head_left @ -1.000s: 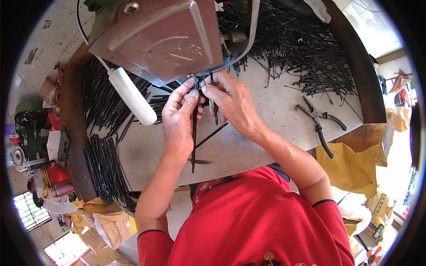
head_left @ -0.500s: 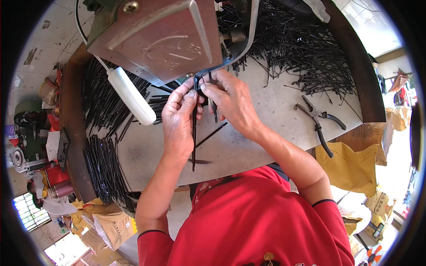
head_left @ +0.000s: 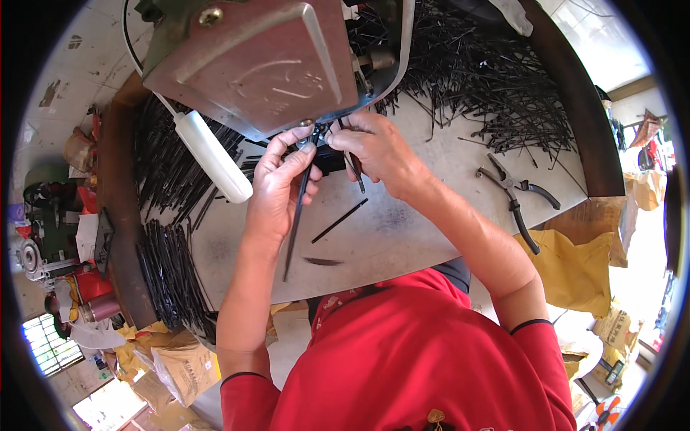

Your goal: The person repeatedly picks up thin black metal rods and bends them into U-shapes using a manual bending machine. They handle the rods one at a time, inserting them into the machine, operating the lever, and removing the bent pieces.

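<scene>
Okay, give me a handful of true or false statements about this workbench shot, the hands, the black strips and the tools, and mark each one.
1. The left hand holds a long black strip. True.
2. The pliers are in the right hand. False: they lie on the table, to the right of both hands.
3. Both hands are up at the machine. True.
4. The white handle lies right of the right hand. False: it is left of the left hand.
5. The person wears a blue shirt. False: it is red.
</scene>
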The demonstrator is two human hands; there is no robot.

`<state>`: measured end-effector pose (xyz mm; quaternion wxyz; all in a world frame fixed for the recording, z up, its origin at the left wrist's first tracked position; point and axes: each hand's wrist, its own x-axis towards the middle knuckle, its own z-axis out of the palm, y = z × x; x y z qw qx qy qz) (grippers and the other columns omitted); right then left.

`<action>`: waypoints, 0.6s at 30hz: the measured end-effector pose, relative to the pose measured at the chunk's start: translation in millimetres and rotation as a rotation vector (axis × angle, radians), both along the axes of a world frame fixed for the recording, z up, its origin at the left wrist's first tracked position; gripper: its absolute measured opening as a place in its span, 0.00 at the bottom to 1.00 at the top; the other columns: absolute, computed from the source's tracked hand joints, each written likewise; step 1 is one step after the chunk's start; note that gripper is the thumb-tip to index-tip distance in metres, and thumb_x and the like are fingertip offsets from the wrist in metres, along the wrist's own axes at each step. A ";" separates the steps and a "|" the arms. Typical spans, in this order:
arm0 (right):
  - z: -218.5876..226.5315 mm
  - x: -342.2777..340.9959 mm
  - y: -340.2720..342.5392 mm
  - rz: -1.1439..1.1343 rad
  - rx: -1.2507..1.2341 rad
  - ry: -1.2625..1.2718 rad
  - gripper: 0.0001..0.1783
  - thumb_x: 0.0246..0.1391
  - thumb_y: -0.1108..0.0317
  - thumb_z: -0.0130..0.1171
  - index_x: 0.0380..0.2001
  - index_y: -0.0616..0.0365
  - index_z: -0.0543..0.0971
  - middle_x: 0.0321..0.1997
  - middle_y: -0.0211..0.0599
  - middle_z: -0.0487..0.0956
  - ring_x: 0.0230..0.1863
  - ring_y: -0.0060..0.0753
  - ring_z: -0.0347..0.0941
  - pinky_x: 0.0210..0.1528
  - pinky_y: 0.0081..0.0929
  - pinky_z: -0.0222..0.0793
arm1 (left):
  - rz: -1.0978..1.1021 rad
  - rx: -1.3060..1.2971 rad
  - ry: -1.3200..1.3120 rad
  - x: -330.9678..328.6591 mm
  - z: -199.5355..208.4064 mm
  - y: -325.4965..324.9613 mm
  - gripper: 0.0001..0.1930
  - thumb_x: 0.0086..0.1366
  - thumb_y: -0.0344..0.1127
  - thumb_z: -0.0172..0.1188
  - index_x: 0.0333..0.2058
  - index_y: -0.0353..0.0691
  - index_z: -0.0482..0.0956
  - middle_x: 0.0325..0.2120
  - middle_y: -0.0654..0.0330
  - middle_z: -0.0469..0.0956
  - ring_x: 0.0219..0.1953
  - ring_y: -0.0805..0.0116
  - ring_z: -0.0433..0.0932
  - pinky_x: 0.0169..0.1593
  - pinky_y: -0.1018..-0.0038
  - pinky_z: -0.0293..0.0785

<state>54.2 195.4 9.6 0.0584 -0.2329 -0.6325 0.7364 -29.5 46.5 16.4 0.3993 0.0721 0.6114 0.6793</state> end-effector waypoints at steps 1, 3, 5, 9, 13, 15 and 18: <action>0.4 0.1 1.2 0.012 -0.054 -0.007 0.09 0.48 0.67 0.55 0.28 0.63 0.73 0.18 0.33 0.73 0.13 0.22 0.69 0.11 0.21 0.57 | -0.005 -0.002 -0.019 -2.2 -2.4 -1.3 0.15 0.63 0.35 0.58 0.48 0.41 0.71 0.19 0.64 0.74 0.16 0.80 0.69 0.18 0.85 0.61; -3.1 1.9 1.0 0.007 -0.111 0.026 0.09 0.49 0.67 0.55 0.28 0.63 0.74 0.18 0.32 0.73 0.13 0.21 0.68 0.10 0.20 0.55 | -0.002 -0.008 -0.023 -1.1 -3.7 -2.6 0.15 0.63 0.36 0.59 0.48 0.42 0.72 0.19 0.64 0.74 0.16 0.80 0.69 0.18 0.85 0.60; -4.1 2.4 0.5 0.002 -0.151 0.040 0.09 0.49 0.66 0.54 0.29 0.62 0.74 0.18 0.32 0.73 0.13 0.21 0.68 0.10 0.19 0.54 | 0.002 -0.022 -0.013 2.3 -2.6 -2.3 0.15 0.63 0.36 0.59 0.47 0.42 0.72 0.19 0.64 0.74 0.17 0.80 0.69 0.19 0.85 0.60; 3.2 4.2 1.5 0.021 -0.154 0.019 0.12 0.53 0.63 0.55 0.32 0.62 0.74 0.19 0.31 0.72 0.12 0.19 0.65 0.12 0.18 0.55 | 0.021 0.018 -0.016 18.7 0.6 -3.5 0.16 0.63 0.34 0.58 0.48 0.38 0.69 0.25 0.61 0.76 0.25 0.78 0.74 0.27 0.82 0.70; -0.6 10.1 -6.6 0.037 -0.034 0.054 0.16 0.57 0.61 0.56 0.39 0.66 0.74 0.22 0.33 0.74 0.15 0.18 0.68 0.17 0.16 0.61 | -0.042 0.083 -0.067 42.7 3.3 -13.4 0.18 0.65 0.31 0.56 0.50 0.33 0.64 0.35 0.57 0.77 0.35 0.70 0.78 0.39 0.74 0.79; -4.4 12.6 -7.3 0.077 -0.089 0.072 0.18 0.56 0.63 0.59 0.43 0.67 0.73 0.26 0.33 0.76 0.18 0.19 0.71 0.19 0.15 0.63 | -0.005 0.086 -0.085 46.3 -1.6 -17.2 0.19 0.65 0.31 0.56 0.52 0.33 0.64 0.35 0.57 0.77 0.35 0.69 0.79 0.39 0.74 0.79; -6.6 13.3 -7.0 0.094 -0.096 0.085 0.17 0.54 0.65 0.61 0.42 0.67 0.73 0.25 0.32 0.76 0.17 0.18 0.69 0.17 0.15 0.60 | 0.005 0.076 -0.052 51.4 -2.7 -18.3 0.21 0.64 0.30 0.57 0.53 0.33 0.63 0.35 0.57 0.77 0.35 0.69 0.80 0.39 0.74 0.79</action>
